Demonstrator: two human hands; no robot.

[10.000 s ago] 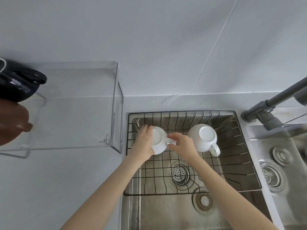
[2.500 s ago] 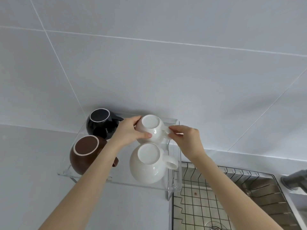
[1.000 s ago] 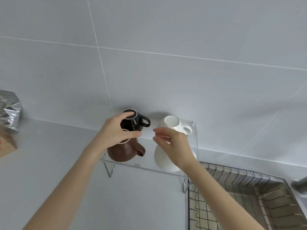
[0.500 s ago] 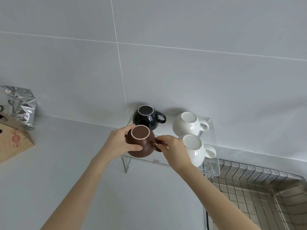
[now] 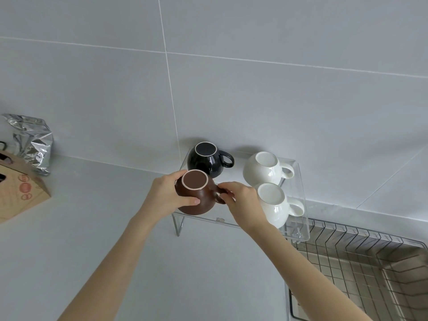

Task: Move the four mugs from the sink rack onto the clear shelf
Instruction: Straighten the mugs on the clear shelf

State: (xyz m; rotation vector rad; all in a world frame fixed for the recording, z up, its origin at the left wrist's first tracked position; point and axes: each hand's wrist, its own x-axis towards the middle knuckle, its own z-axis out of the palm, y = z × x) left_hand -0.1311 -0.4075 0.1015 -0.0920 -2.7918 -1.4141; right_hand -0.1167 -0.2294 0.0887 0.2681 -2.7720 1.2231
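Upside down on the clear shelf [image 5: 302, 205] stand a brown mug [image 5: 196, 195], a black mug [image 5: 206, 162] behind it, and two white mugs: one at the back right [image 5: 264, 169], one at the front right [image 5: 275, 202]. My left hand [image 5: 166, 195] wraps the brown mug's left side. My right hand [image 5: 243, 202] pinches its handle, partly hiding the front white mug. The wire sink rack [image 5: 361, 262] at the lower right holds no mug in the part I see.
A crumpled silver foil bag [image 5: 32, 142] and a brown cardboard box [image 5: 18, 193] stand on the grey counter at the far left. The tiled wall rises directly behind the shelf. The sink rack lies just right of the shelf's right end.
The view has drifted so the shelf sits a little further right. Both hands stay on the brown mug at the shelf's front left; the other mugs have not moved.
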